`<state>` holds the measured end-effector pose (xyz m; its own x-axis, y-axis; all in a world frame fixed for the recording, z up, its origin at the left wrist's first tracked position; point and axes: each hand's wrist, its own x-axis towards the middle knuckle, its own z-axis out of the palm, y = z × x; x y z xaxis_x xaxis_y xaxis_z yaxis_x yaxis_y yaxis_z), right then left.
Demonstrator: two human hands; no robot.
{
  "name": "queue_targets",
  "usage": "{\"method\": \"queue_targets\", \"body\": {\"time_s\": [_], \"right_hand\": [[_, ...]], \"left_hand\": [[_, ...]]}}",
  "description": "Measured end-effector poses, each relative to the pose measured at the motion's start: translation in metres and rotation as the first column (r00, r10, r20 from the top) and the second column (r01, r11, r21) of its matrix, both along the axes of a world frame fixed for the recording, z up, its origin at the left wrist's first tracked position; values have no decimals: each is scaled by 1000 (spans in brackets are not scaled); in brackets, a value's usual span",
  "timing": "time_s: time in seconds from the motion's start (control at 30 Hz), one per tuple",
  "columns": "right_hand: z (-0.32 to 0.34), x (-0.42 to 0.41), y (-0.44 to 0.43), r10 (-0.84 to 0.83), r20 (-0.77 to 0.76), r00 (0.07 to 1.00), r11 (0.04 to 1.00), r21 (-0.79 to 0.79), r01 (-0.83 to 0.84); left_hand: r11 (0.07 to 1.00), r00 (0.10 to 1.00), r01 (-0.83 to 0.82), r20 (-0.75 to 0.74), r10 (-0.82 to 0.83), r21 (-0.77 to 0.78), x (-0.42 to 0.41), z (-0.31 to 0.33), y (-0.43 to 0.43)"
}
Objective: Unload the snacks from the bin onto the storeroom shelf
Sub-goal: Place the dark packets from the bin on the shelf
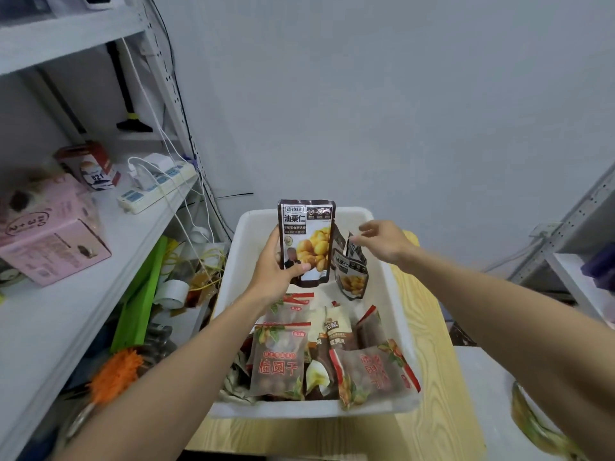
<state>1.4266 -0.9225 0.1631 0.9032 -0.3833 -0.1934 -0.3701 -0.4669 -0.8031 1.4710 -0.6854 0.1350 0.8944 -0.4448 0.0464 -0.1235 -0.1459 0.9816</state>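
Head view, single frame. Left hand (278, 272) grips a dark chestnut pouch (307, 242) upright above the far half of a white bin (397, 296): the thumb lies across the pouch's lower front, and the remaining fingers (273, 242) wrap its left edge, pressed against the pack. Right hand (386, 242) is held over the bin's far right part with its fingers loosely spread and curled, closed on nothing; its fingertips (357, 239) sit just beside the top edges of several smaller chestnut pouches (351, 277) that stand leaning together inside the bin, and whether they touch is unclear. Nearer than both sets of fingers, the bin's near half holds translucent red-trimmed dried-fruit bags (279, 362) and brown packets (337, 329), piled and overlapping. The bin rests on a light wood-grain surface (429, 327). Left of the left fingers, well apart, a white storeroom shelf (83, 301) carries a pink box (53, 241), a red-and-white carton (95, 166) and a white power strip (156, 188) with cables trailing over the shelf edge. Beneath that board lie a green strip (143, 294) and an orange brush-like object (114, 375).
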Motion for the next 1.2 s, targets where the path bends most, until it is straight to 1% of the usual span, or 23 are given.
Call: {"method": "queue_targets", "body": {"time_s": [0.1, 0.17, 0.3, 0.37, 0.43, 0.47, 0.5, 0.57, 0.67, 0.83, 0.93, 1.03, 1.13, 1.2], "right_hand": [[-25, 3, -3, 28, -83, 996, 999, -40, -32], [-39, 8, -4, 55, -138, 989, 992, -108, -70], [-58, 18, -7, 69, -196, 978, 972, -207, -111], [-65, 22, -7, 84, -228, 970, 938, -310, -154], [-70, 24, -4, 92, -256, 962, 880, -431, -199], [-73, 24, -2, 92, -270, 958, 858, -467, -214], [-77, 24, -1, 87, -288, 954, 850, -477, -222], [-83, 24, 0, 87, -322, 943, 863, -448, -233], [-90, 24, 1, 96, -327, 940, 886, -403, -230], [-94, 22, -1, 1, -247, 969, 885, -451, -116], [-85, 18, 1, -57, -199, 978, 897, -441, -37], [-65, 16, 5, -82, -92, 992, 940, -337, 46], [-32, 8, 11, -102, 87, 991, 978, -174, 116], [-7, 1, 18, -112, 188, 976, 984, -119, 136]], "left_hand": [[1000, 1000, 2, -2, -2, 25, 4, -6, -1], [999, 1000, -10, -19, 10, 39, 8, -11, -3], [997, 999, -25, -33, 28, 78, 12, -17, -4], [995, 998, -34, -50, 39, 97, 14, -22, -3], [992, 997, -46, -50, 52, 117, 17, -27, -1], [992, 997, -48, -51, 54, 120, 18, -28, -1], [992, 997, -47, -56, 54, 120, 19, -28, -1], [992, 996, -44, -69, 52, 120, 22, -29, -2], [993, 997, -35, -72, 43, 110, 23, -28, -4], [994, 997, -21, -78, 30, 109, 23, -24, -3], [997, 998, -1, -59, 5, 82, 19, -17, 1], [998, 999, 38, -32, -37, 42, 13, -4, 7], [999, 999, 52, 2, -52, 13, 7, 15, 16], [999, 999, 46, 23, -45, -25, 3, 33, 23]]}}
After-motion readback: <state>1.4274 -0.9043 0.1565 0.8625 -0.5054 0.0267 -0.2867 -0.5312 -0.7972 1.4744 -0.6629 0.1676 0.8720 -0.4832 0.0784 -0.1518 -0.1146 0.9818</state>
